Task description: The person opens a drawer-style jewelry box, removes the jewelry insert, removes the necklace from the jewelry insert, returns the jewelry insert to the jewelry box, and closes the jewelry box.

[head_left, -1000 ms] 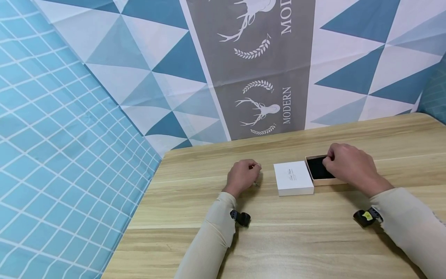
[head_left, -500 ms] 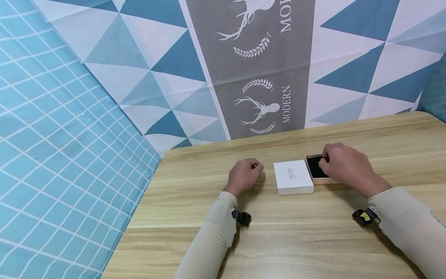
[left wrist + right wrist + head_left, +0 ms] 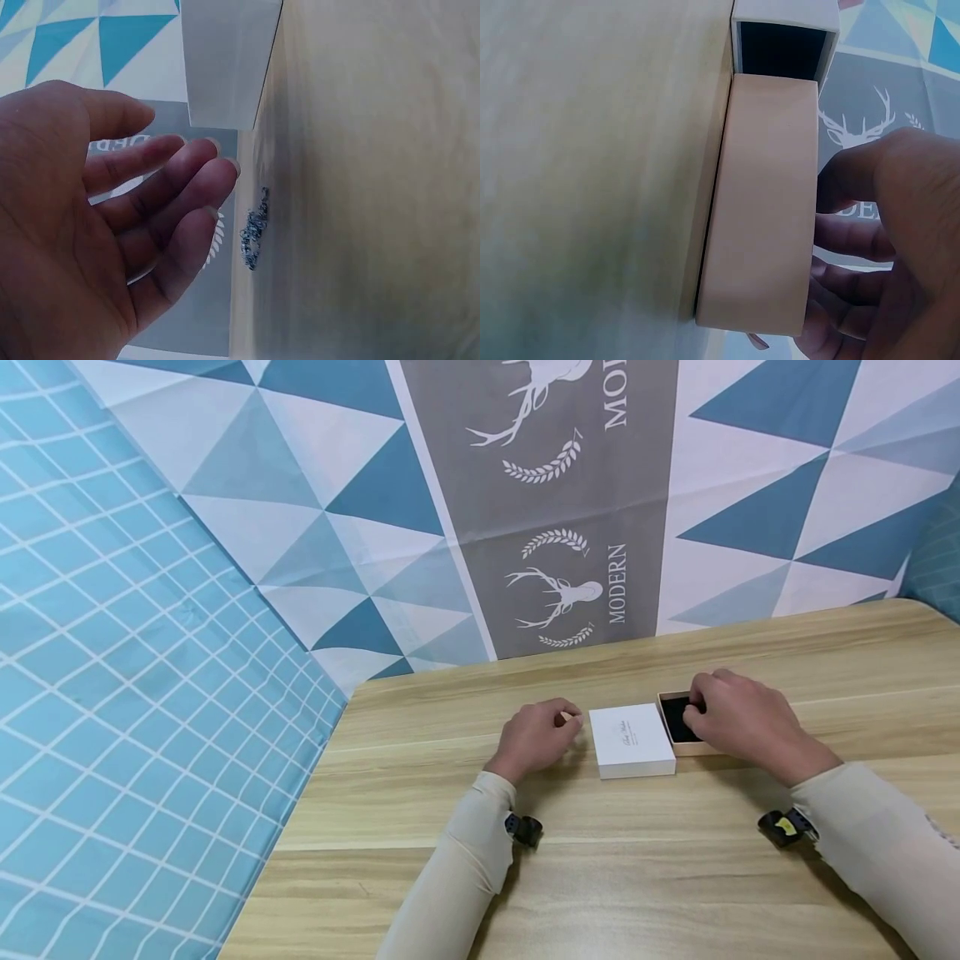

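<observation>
My left hand (image 3: 538,737) hovers just left of the white box sleeve (image 3: 633,739), fingers loosely bent and nothing in them, as the left wrist view shows. Beneath it on the table lies a small silvery chain, like a bracelet (image 3: 253,229). A peach drawer tray (image 3: 761,202) with a black lining (image 3: 677,720) sticks out of the sleeve's right side. Over this tray is my right hand (image 3: 738,710), its bent fingers reaching past the near wall. Those fingertips are hidden inside, so I cannot tell whether they pinch anything.
A wooden table (image 3: 637,877) bears the box and both forearms. Behind it hangs a patterned cloth (image 3: 570,510) with deer prints; a blue grid cloth (image 3: 150,677) covers the left side. A short ribbon tab (image 3: 757,341) pokes out at the tray's end.
My left hand has shifted right, away from above the chain and closer to the white sleeve. The right hand has edged slightly left over the tray; the box stays put.
</observation>
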Available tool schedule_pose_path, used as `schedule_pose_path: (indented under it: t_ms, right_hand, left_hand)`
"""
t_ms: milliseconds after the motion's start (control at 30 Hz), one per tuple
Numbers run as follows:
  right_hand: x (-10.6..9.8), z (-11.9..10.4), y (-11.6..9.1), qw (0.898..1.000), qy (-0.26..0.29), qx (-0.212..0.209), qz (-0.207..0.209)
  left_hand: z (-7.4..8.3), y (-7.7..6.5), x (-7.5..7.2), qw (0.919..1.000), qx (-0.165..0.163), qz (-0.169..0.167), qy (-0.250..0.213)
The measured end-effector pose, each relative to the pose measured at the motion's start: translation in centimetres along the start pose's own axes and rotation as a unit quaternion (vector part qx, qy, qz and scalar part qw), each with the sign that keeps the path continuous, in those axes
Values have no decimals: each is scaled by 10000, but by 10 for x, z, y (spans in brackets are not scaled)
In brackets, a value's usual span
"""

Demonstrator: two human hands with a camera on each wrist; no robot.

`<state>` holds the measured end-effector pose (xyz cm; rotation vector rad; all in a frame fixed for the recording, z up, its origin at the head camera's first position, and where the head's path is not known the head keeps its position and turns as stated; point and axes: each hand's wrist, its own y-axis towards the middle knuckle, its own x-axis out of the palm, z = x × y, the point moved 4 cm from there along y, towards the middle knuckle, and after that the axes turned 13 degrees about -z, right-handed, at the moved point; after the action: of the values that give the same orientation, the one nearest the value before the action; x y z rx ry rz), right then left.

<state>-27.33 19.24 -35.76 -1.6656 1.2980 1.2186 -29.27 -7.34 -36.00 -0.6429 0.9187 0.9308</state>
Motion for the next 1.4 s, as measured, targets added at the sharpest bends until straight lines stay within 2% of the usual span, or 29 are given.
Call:
schedule_pose_path:
  t_ms: [267, 733, 1133, 1400]
  right_hand:
    - [0, -1, 0, 10000, -30, -58, -42]
    - [0, -7, -1, 9996, -167, -195, -140]
    - [1, -10, -1, 9992, -323, -203, -153]
    - [1, -10, -1, 9989, -350, -242, -174]
  left_hand:
    - [8, -1, 2, 9993, 273, -226, 132]
    - [18, -2, 6, 9946, 491, -656, 634]
    - [22, -1, 9, 9901, 605, -702, 1053]
    - [24, -3, 8, 9898, 557, -771, 1063]
